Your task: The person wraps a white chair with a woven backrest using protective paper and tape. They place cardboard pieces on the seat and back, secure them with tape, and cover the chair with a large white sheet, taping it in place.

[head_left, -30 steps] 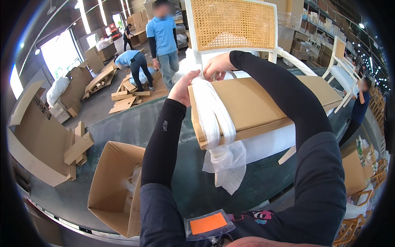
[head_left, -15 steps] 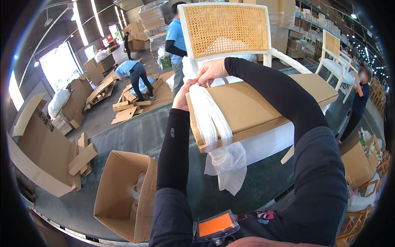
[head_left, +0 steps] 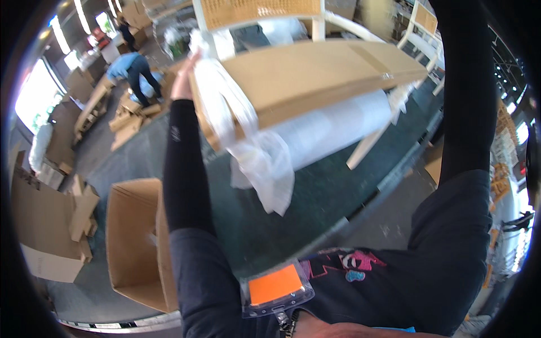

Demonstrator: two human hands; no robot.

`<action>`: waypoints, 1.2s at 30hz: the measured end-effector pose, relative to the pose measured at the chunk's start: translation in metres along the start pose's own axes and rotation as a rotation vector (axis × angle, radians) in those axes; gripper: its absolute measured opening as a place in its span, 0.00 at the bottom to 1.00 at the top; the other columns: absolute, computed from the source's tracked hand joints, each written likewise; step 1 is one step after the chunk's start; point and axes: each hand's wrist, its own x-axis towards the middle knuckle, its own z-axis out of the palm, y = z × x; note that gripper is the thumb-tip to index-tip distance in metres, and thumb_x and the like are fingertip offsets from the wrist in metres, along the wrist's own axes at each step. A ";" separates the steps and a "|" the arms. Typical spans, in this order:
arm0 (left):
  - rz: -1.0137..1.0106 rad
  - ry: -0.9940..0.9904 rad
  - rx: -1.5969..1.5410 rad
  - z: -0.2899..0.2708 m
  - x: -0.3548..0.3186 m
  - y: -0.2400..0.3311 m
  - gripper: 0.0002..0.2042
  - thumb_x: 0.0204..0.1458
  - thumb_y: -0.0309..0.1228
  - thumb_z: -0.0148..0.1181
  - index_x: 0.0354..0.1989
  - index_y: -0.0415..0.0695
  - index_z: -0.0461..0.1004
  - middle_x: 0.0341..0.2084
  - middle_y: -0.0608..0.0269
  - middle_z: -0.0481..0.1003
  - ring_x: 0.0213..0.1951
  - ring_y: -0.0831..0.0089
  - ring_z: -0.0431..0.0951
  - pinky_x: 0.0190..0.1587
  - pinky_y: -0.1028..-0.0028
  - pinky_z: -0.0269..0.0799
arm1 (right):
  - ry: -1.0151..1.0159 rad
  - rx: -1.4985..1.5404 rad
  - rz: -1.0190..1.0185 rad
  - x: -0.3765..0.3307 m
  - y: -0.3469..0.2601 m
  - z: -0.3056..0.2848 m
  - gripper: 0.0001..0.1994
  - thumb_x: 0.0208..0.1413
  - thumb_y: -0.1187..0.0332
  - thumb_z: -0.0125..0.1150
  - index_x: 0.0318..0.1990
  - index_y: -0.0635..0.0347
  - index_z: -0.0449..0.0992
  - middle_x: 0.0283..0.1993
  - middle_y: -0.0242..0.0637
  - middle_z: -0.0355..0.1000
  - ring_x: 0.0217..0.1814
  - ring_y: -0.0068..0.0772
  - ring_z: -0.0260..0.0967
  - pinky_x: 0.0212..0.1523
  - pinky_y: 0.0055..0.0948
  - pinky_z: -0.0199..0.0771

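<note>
Cardboard slab [head_left: 315, 70] wears crinkled white foam [head_left: 214, 98] by the blurred left hand [head_left: 183, 80], grip unclear; right hand out of view.

The dark wall [head_left: 70, 25] at upper left carries tall, narrow white light strips [head_left: 80, 16]. Below these, a large, bright, roughly rectangular opening [head_left: 36, 93] admits strong daylight. The grey, hard-finished floor [head_left: 394, 217] is visible on both sides of the long, dark green, flat surface [head_left: 248, 242], which crosses the room diagonally. A white-framed chair with a woven tan back [head_left: 426, 21] stands at upper right. Small white lamps [head_left: 504, 70] recede along the dim right side.
</note>
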 end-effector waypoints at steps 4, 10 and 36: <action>-0.253 -0.249 -0.426 -0.018 -0.052 0.001 0.35 0.57 0.57 0.50 0.58 0.34 0.64 0.50 0.50 0.74 0.49 0.60 0.75 0.53 0.64 0.69 | -0.183 0.201 0.517 -0.104 0.144 0.139 0.14 0.64 0.63 0.51 0.37 0.65 0.78 0.35 0.34 0.76 0.31 0.21 0.71 0.32 0.19 0.71; 0.100 0.684 0.744 -0.004 -0.196 -0.019 0.26 0.53 0.46 0.60 0.54 0.40 0.70 0.42 0.59 0.78 0.48 0.61 0.76 0.55 0.61 0.67 | 0.594 1.001 1.102 -0.281 0.431 0.315 0.10 0.64 0.62 0.53 0.47 0.57 0.70 0.27 0.26 0.66 0.27 0.21 0.67 0.33 0.34 0.77; -0.658 0.601 0.910 0.165 -0.466 -0.092 0.17 0.58 0.42 0.52 0.41 0.38 0.68 0.23 0.55 0.75 0.23 0.64 0.78 0.27 0.68 0.74 | 0.995 0.796 1.404 -0.319 0.566 0.347 0.07 0.55 0.77 0.59 0.30 0.72 0.70 0.26 0.47 0.72 0.22 0.43 0.73 0.20 0.40 0.75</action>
